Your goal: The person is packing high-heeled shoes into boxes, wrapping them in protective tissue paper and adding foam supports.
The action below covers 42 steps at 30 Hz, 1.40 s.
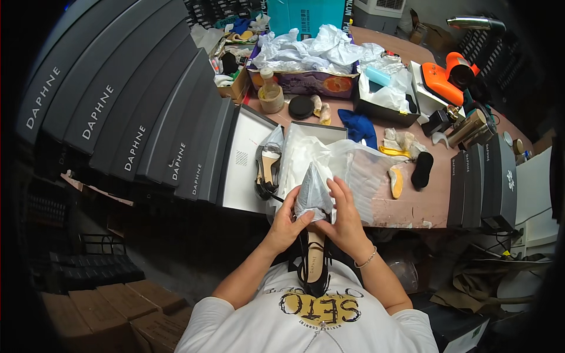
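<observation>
Close to my body I hold a black strappy shoe (316, 262) with a beige insole, its heel end toward me. Pale tissue paper (313, 191) covers its toe end in a pointed shape. My left hand (287, 220) grips the paper-covered part from the left, thumb on top. From the right, my right hand (346, 220) cups the same part, thumb near the paper's lower edge and fingertips raised beside it. Left of my hands, a second black shoe (268, 165) with paper in its toe lies on a white box lid (238, 159). An open shoebox (332, 134) lined with white tissue lies just beyond.
Dark shoeboxes stand in a long row (132, 126) at left, with more (485, 185) at right. Farther back are a purple carton (306, 82) of crumpled paper, a glue jar (271, 91), a blue cloth (359, 126) and an orange device (441, 82). A black sponge (422, 170) lies right.
</observation>
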Each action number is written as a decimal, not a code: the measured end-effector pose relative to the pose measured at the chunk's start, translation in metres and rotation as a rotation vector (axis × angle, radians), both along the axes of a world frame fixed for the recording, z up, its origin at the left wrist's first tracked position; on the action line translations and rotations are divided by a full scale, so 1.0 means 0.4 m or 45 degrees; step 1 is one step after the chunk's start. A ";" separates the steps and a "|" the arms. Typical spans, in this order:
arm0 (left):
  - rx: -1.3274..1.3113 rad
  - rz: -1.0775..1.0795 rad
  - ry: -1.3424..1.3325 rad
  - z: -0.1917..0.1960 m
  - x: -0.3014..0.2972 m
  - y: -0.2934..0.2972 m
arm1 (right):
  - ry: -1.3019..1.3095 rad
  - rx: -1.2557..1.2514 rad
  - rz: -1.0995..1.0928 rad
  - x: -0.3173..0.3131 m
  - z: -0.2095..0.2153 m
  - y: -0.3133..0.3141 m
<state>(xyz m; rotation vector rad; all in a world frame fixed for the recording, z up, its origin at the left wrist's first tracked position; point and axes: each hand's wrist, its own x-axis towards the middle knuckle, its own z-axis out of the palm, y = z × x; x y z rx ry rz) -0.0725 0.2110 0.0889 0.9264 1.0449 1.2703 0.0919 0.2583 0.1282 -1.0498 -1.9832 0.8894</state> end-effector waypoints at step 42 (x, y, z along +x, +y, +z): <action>-0.801 -0.442 -1.039 -0.028 0.114 0.093 | 0.555 1.153 0.616 0.019 0.121 0.148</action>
